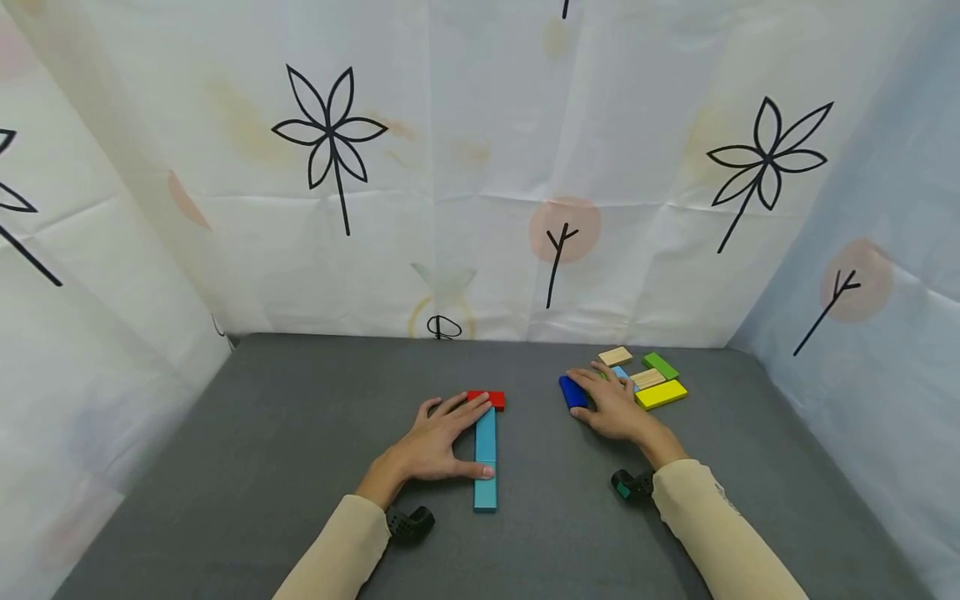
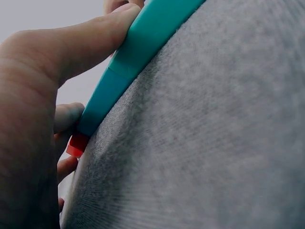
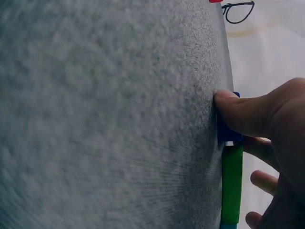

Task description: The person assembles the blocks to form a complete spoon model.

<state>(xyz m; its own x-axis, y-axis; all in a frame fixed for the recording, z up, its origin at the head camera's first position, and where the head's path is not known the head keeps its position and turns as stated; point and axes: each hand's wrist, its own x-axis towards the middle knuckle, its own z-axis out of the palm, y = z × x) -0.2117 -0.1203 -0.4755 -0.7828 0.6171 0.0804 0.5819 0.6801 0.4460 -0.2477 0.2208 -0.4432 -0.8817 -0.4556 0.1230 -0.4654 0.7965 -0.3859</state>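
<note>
Two light blue blocks (image 1: 486, 435) lie end to end in a line on the grey table, with a red block (image 1: 497, 400) set crosswise at their far end. My left hand (image 1: 433, 447) spreads over them. Its thumb rests on the nearer light blue block (image 2: 147, 40), and its fingertips touch the red block. To the right, my right hand (image 1: 615, 410) pinches a dark blue block (image 1: 572, 392) between thumb and fingers. The right wrist view shows the thumb on the side of that block, with a green block (image 3: 232, 186) close by.
Around the right hand's far side lie a yellow block (image 1: 662, 394), another green block (image 1: 661, 365), two pale wooden blocks (image 1: 616, 356) and a partly hidden light blue piece (image 1: 622, 374). A patterned white cloth (image 1: 480, 167) hangs behind the table (image 1: 300, 433).
</note>
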